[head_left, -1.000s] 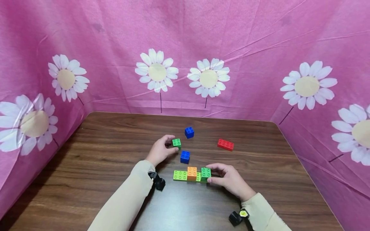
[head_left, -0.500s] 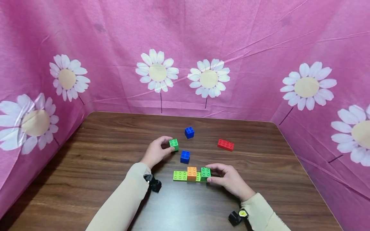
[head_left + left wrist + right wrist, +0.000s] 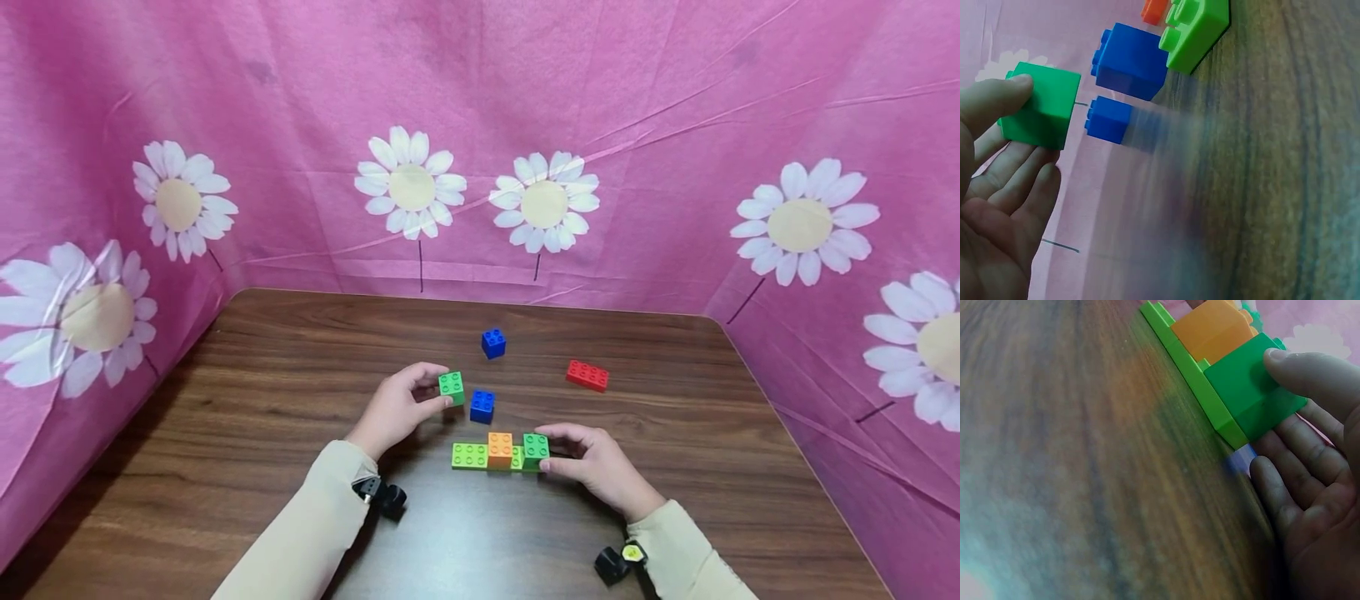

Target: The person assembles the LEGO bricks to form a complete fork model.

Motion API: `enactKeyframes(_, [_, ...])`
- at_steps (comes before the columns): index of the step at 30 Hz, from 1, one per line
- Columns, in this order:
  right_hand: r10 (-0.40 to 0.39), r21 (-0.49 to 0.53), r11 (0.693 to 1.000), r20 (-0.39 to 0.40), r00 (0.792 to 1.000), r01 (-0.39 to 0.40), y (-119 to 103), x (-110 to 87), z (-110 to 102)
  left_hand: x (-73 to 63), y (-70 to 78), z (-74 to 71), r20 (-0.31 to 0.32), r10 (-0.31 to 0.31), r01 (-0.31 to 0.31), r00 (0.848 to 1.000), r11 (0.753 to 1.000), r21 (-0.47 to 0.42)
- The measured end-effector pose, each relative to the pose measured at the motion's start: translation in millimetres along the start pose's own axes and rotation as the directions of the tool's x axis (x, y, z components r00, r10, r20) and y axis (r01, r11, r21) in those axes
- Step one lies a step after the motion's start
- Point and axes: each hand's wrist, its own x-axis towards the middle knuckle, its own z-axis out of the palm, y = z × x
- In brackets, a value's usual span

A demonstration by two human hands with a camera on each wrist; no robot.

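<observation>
My left hand (image 3: 393, 408) pinches a green toy brick (image 3: 452, 387) between thumb and fingers. In the left wrist view that brick (image 3: 1044, 103) is held clear of the wooden table, studs facing up. On the table, a long lime-green plate brick (image 3: 469, 456) carries an orange brick (image 3: 500, 450) near its middle and a second green brick (image 3: 536, 450) at its right end. My right hand (image 3: 603, 467) grips this second green brick, its thumb (image 3: 1310, 372) on the near side and fingers behind. A blue brick (image 3: 482, 406) sits between the held brick and the plate.
Another blue brick (image 3: 493, 342) stands farther back on the table (image 3: 300, 350). To the right lies a long red brick (image 3: 587, 375). A pink cloth (image 3: 480, 83) printed with daisies hangs around the table's back and sides.
My left hand has taken the green brick up and drawn it toward the body, at first slightly left. The right hand stays at the second green brick.
</observation>
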Motion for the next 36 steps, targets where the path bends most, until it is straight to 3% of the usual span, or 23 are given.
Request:
enactKeyframes(9, [0.008, 0.016, 1.0, 0.001, 1.0, -0.008, -2, -0.6, 0, -12.3, 6.7, -1.6, 0.059, 0.039, -0.038, 0.998, 0.999, -0.013])
enactKeyframes(24, [0.008, -0.001, 1.0, -0.003, 1.0, -0.008, -3, -0.2, -2, -33.1, 1.0, 2.0, 0.157, 0.112, -0.101, 0.981, 0.992, -0.078])
enactKeyframes(36, [0.005, 0.002, 1.0, 0.001, 1.0, -0.005, 0, -0.6, 0, -38.1, -3.9, 5.2, 0.217, 0.058, -0.033, 0.975, 0.993, -0.116])
